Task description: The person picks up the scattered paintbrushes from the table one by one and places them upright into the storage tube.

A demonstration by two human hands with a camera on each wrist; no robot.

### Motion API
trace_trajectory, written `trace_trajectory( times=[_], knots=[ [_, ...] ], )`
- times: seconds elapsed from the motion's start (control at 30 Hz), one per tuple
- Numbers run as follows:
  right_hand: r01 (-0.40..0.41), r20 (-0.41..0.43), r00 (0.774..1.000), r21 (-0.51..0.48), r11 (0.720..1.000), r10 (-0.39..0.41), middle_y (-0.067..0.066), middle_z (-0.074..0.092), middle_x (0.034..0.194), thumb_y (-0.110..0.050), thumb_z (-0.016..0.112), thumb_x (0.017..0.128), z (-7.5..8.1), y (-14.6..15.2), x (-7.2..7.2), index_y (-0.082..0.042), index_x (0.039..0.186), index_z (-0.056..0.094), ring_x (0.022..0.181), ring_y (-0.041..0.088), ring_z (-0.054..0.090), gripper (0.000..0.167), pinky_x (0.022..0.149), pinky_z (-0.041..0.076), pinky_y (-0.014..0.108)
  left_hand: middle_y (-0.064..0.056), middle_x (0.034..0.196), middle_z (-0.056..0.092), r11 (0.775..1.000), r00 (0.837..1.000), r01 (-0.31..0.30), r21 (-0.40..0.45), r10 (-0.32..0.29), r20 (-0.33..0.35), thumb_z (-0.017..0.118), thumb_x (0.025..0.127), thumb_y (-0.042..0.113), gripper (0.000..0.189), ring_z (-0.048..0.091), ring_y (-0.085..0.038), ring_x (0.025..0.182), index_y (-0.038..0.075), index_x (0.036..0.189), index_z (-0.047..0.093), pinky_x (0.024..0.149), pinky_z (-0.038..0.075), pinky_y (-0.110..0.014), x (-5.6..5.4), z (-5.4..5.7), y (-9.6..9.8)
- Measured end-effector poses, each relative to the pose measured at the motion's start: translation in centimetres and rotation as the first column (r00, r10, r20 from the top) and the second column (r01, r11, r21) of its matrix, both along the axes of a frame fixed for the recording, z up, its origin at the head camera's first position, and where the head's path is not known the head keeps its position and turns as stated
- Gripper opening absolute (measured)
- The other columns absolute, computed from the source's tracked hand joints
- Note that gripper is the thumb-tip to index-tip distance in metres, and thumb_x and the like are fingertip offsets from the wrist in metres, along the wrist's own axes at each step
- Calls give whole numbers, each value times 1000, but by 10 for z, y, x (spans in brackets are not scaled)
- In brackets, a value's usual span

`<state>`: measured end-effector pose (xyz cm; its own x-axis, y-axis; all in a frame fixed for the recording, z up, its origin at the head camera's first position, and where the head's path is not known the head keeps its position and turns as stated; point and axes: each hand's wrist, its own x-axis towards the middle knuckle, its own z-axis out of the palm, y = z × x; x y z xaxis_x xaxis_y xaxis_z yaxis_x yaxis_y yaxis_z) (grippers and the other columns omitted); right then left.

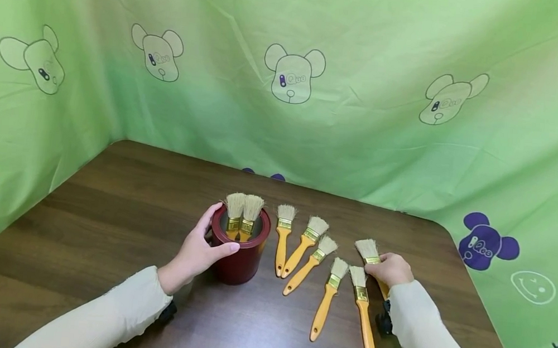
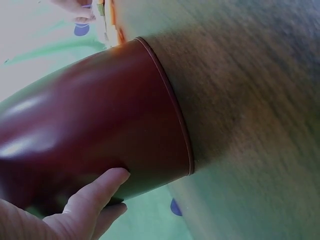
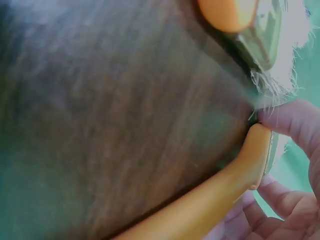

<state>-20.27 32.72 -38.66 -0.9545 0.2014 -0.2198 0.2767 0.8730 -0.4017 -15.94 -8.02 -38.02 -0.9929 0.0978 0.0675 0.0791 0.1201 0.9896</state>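
A dark red round container (image 1: 237, 259) stands upright on the table, with two paintbrushes (image 1: 243, 215) in it, bristles up. My left hand (image 1: 198, 250) grips it at its left side, thumb on the near side of the rim and fingers round the far side. In the left wrist view, fingers (image 2: 95, 200) lie against its smooth wall. Far to the right, my right hand (image 1: 391, 270) pinches a paintbrush (image 1: 368, 250) near its metal band. Its orange handle (image 3: 210, 200) runs along the tabletop in the right wrist view, the bristles mostly behind the fingers.
Several more paintbrushes lie between the container and my right hand, bristles pointing away, among them one brush (image 1: 282, 241) by the container and another (image 1: 363, 316) beside my right hand. A green printed cloth (image 1: 342, 146) hangs behind the brown wooden table (image 1: 102, 224).
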Motion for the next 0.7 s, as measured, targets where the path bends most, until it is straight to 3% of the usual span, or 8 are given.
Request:
trace_trajectory(
  times=[0.23, 0.43, 0.53, 0.7],
  knots=[
    [1, -31, 1000, -69, 998, -3, 27, 62, 97, -23, 63, 78, 10, 3, 0, 15, 114, 57, 65, 24, 52, 52, 57, 44, 34, -17, 144, 42, 1000, 1000, -6, 5, 6, 0, 76, 79, 11, 86, 45, -32, 127, 13, 150, 28, 98, 41, -48, 1, 0, 1],
    [-20, -31, 999, -75, 997, 17, 35, 55, 114, -25, 63, 84, 33, 2, -2, 18, 125, 48, 75, 30, 58, 61, 64, 49, 40, -18, 144, 42, 1000, 1000, -7, 21, 8, -10, 75, 78, 8, 86, 45, -32, 127, 10, 149, 27, 98, 40, -45, 1, -1, 1],
    [-34, -53, 998, -89, 995, 29, 35, 55, 114, -25, 62, 85, 46, -3, -4, 17, 127, 47, 77, 30, 59, 62, 63, 50, 39, -18, 143, 43, 1000, 1000, -13, 23, 13, -7, 75, 78, 8, 85, 46, -31, 126, 11, 149, 28, 98, 40, -44, 1, 0, 2],
    [-56, -75, 996, -253, 966, 38, 34, 54, 116, -20, 60, 87, 59, -16, -5, 14, 131, 44, 85, 30, 60, 58, 65, 55, 39, -17, 144, 42, 1000, 1000, -9, 17, 9, 4, 75, 78, 9, 86, 44, -31, 128, 12, 150, 28, 100, 39, -46, 2, 0, 2]
  ],
)
